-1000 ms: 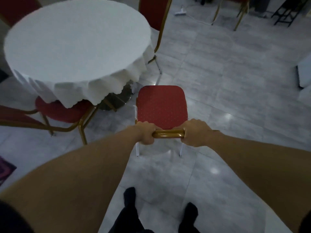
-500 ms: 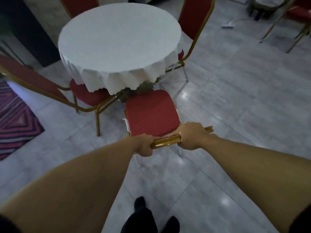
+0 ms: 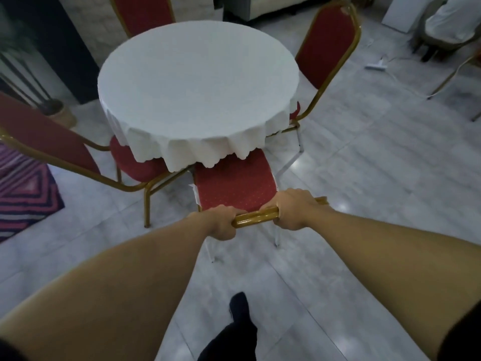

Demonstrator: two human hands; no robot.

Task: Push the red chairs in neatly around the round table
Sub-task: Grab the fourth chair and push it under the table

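The grey tiled floor fills most of the view, with a striped purple and pink rug at its left edge. On it stands the round counter, draped in a white cloth whose scalloped hem hangs down all round.

Three red chairs stand close about the counter. The left chair has its seat partly under the cloth and its back leaning out toward the lower left. The right chair faces the counter from the upper right, its tall back upright and its seat almost hidden beneath the hem. The far chair shows only its back above the counter's far rim.

The near chair is directly in front of the person. Its seat points straight at the counter, its front-to-back line running from the hands up toward the counter's centre, slightly angled to the left. The seat's front edge lies under the hanging hem; the rest of the seat is out in the open.

The gold top rail of its back runs crosswise, tilted with its right end higher. The left hand is closed round the rail's left end, and the right hand is closed round its right part, both arms outstretched.

A dark-socked foot rests on the floor below.
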